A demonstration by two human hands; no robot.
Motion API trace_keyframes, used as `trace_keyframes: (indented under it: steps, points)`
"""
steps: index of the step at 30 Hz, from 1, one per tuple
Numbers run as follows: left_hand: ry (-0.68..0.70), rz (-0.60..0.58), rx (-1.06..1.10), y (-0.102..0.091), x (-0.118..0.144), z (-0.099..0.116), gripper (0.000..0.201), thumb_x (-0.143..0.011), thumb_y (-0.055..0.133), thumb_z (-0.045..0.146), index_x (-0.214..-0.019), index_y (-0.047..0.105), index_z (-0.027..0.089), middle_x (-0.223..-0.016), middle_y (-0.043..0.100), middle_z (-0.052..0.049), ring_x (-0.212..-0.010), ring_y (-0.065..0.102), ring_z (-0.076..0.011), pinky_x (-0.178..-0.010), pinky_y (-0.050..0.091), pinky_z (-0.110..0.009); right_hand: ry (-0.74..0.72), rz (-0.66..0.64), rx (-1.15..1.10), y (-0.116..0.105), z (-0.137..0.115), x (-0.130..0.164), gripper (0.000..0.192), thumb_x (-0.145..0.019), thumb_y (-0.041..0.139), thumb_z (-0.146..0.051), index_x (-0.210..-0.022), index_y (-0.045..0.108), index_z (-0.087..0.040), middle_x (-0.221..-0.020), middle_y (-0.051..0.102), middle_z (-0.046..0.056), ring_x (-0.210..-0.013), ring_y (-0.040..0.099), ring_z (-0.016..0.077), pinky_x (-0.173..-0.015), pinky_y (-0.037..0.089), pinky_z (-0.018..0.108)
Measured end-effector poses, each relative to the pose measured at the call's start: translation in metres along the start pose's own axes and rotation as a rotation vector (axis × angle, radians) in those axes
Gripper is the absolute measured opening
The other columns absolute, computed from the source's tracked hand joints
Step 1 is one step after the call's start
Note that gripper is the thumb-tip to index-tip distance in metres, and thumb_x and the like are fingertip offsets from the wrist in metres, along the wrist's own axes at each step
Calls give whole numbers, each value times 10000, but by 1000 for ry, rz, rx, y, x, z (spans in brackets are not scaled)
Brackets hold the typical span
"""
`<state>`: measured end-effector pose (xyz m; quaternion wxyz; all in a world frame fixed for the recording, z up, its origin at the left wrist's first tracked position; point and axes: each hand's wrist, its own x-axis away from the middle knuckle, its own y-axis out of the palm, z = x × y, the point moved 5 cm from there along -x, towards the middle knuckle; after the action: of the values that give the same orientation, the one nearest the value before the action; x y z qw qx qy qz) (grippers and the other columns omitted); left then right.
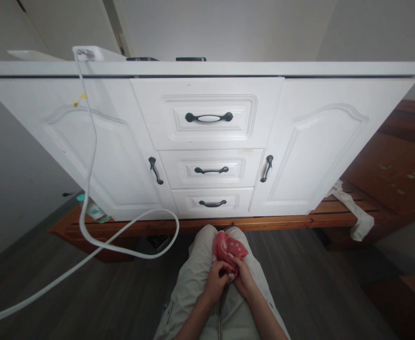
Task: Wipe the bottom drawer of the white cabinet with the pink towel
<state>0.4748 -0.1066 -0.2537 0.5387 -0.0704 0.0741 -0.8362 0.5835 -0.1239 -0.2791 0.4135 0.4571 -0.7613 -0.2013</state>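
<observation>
A small piece of red cloth with white marks lies bunched on my lap, over the light trousers. Whether it is a sock, a pouch or something else, I cannot tell. My left hand is closed at its lower edge, thumb and fingers pinched together. From the other side, my right hand grips the same cloth, its fingers folded over the right part. Some of the cloth's lower end is hidden between the fingers.
A white cabinet with dark-handled drawers stands ahead on a wooden bench. From a white device on top, a white cable loops down at left. A bottle and a white cloth lie beside the cabinet.
</observation>
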Motion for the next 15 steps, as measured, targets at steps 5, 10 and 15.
trace_keyframes:
  steps: [5, 10, 15]
  points:
    - [-4, -2, -6, 0, 0, 0, 280, -617, 532, 96, -795, 728, 188, -881, 706, -58, -945, 620, -240, -905, 453, -360, 7, -3, 6, 2, -1, 1, 328, -550, 894, -297, -801, 752, -139, -847, 784, 95, -765, 723, 242, -735, 584, 349]
    - [-6, -1, -7, 0, 1, 1, 290, -618, 523, 90, -798, 727, 188, -880, 700, -55, -944, 621, -236, -905, 453, -355, 7, -4, -4, 2, 0, 1, 320, -555, 895, -293, -800, 754, -143, -837, 783, 88, -766, 721, 235, -741, 579, 338]
    - [0, 0, 3, 0, 1, 0, 277, -620, 530, 106, -798, 726, 184, -884, 701, -56, -936, 617, -236, -904, 450, -362, -12, 4, -7, 2, -1, 1, 317, -554, 897, -285, -796, 751, -141, -814, 776, 75, -724, 707, 204, -699, 567, 301]
